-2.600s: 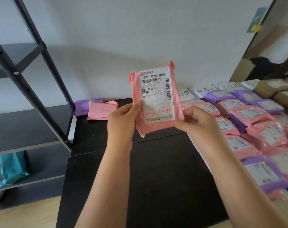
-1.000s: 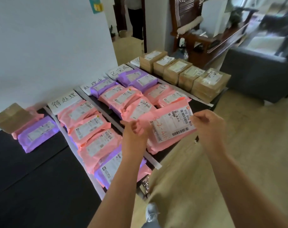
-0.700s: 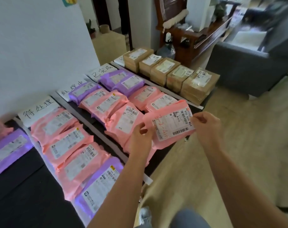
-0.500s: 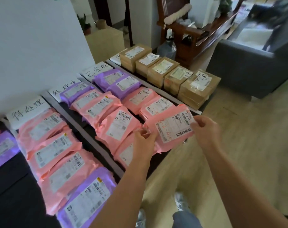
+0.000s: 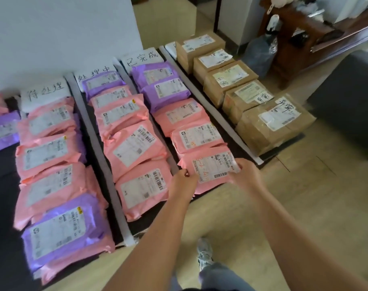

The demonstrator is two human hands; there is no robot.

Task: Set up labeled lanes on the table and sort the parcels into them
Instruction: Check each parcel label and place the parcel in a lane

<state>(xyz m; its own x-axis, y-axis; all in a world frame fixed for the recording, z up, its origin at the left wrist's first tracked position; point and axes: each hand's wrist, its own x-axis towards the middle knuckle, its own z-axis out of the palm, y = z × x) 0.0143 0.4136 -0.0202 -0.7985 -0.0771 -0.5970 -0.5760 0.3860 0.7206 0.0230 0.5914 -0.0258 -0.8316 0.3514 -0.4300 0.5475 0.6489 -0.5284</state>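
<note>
— At the end of the lane farthest from the label sheet (image 5: 142,58), what does the person have?
— A pink parcel (image 5: 208,171), label up, with red writing across it. The left hand (image 5: 184,182) pinches its left edge with curled fingers. The right hand (image 5: 245,175) grips the right edge, fingers curled round it.
— Is it down on the table (image 5: 0,175)?
— Hard to say, as the frame is blurred there. Its far edge seems to overlap the second pink parcel (image 5: 196,136), next in line toward the sheet.
— And the rest of that lane?
— Two purple parcels (image 5: 164,91) lie just below the sheet, then the pink ones. Right of the sheet, past a white strip (image 5: 220,116), stands a row of cardboard boxes (image 5: 271,122).
</note>
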